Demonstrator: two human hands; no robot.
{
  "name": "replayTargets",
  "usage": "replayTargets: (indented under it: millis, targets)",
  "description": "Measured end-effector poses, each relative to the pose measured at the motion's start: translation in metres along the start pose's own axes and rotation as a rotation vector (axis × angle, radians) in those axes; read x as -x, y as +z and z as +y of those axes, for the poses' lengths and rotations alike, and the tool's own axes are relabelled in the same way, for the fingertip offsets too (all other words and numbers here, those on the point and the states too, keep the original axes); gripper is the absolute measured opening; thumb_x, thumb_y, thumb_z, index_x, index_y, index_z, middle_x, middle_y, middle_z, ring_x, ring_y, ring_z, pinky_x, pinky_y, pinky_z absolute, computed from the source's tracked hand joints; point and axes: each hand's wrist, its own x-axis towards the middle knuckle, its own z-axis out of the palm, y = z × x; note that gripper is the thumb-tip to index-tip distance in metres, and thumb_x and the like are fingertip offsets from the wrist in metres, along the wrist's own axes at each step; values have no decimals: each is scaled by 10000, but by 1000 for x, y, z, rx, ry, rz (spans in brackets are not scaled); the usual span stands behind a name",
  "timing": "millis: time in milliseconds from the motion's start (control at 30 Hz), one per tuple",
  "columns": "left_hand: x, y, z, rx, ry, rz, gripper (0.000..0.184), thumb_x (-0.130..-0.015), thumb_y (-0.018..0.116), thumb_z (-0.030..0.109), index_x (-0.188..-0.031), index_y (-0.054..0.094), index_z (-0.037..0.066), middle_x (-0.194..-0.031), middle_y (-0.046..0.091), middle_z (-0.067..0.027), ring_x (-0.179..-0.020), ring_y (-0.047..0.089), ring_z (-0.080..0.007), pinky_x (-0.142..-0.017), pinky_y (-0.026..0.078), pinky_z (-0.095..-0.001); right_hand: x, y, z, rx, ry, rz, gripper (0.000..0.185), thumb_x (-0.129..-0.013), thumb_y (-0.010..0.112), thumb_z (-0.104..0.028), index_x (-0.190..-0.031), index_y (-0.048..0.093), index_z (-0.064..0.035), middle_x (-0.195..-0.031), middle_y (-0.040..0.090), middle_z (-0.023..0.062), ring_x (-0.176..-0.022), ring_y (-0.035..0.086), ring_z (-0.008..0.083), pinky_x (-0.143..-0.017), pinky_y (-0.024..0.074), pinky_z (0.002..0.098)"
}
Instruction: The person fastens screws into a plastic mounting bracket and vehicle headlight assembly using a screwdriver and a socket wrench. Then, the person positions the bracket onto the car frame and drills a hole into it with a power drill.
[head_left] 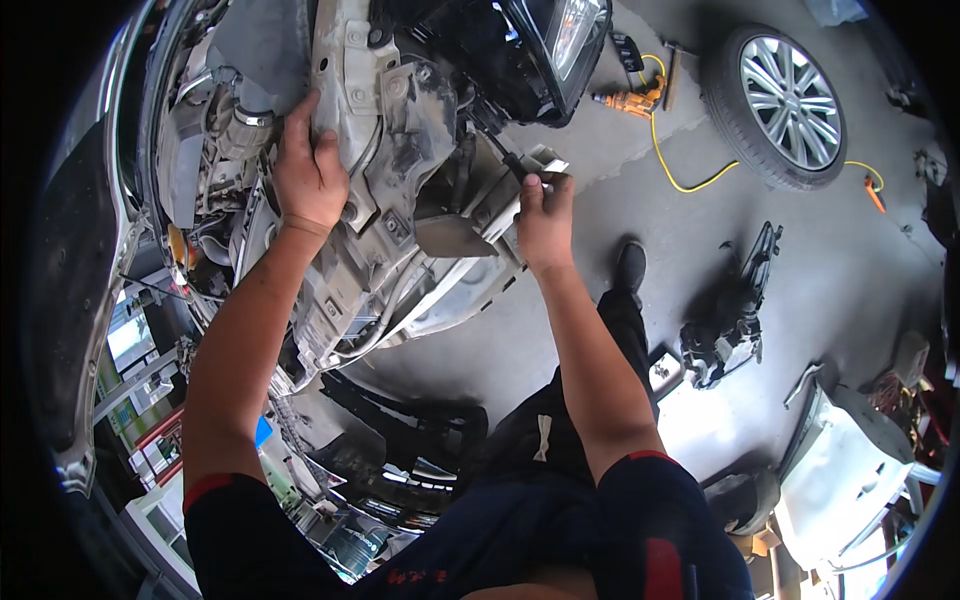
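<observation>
A car front with its bumper off fills the upper left, its bare metal frame (345, 90) showing. My left hand (310, 185) lies on the inner edge of that frame, index finger and thumb stretched out along the metal. My right hand (546, 220) is closed around a black-handled tool (512, 163) with a thin dark shaft. The shaft points up and left into the gap below the headlight (575, 40); its tip is hard to make out. Beside the right hand is a white metal bar end (545, 160).
An alloy wheel with tire (790, 105) lies on the floor at upper right. Near it are an orange power tool (632, 103), a hammer (672, 75) and a yellow cord (672, 180). A black part (725, 340) and a white panel (840, 480) lie right. The raised hood (75, 290) borders the left.
</observation>
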Motion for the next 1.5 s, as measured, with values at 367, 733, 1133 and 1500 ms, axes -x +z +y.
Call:
replayTargets:
  millis: [367, 733, 1133, 1500]
  targets:
    - [-5, 1, 3, 87, 54, -52, 517, -995, 513, 164, -1470, 466, -36, -1333, 628, -287, -1199, 640, -438, -1053, 489, -443, 13, 2, -9, -18, 117, -10, 224, -1110, 574, -214, -1200, 451, -50, -987, 600, 72, -853, 528, 151, -801, 475, 311]
    - [-3, -1, 1, 67, 57, -103, 575, -975, 538, 169, -1498, 406, -30, -1312, 613, -307, -1182, 623, -444, -1063, 472, -463, 23, 18, -13, -176, 204, 42, 213, -1117, 564, -229, -1200, 437, -79, -850, 513, -10, -672, 416, 66, -578, 381, 268]
    - [-3, 1, 0, -25, 76, -75, 542, -984, 560, 230, -1455, 457, -19, -1379, 582, -317, -1255, 575, -497, -1079, 454, -505, 35, 39, 15, -73, 16, 173, 249, -1120, 558, -288, -1202, 455, -77, -857, 517, 3, -719, 454, 77, -607, 415, 272]
    - [-2, 3, -1, -52, 88, -76, 524, -1020, 523, 249, -1448, 462, -48, -1375, 577, -303, -1277, 572, -449, -1108, 424, -452, 45, 44, 20, -140, -75, 272, 258, -1081, 618, -227, -1160, 465, -35, -911, 644, 115, -781, 582, 162, -717, 511, 346]
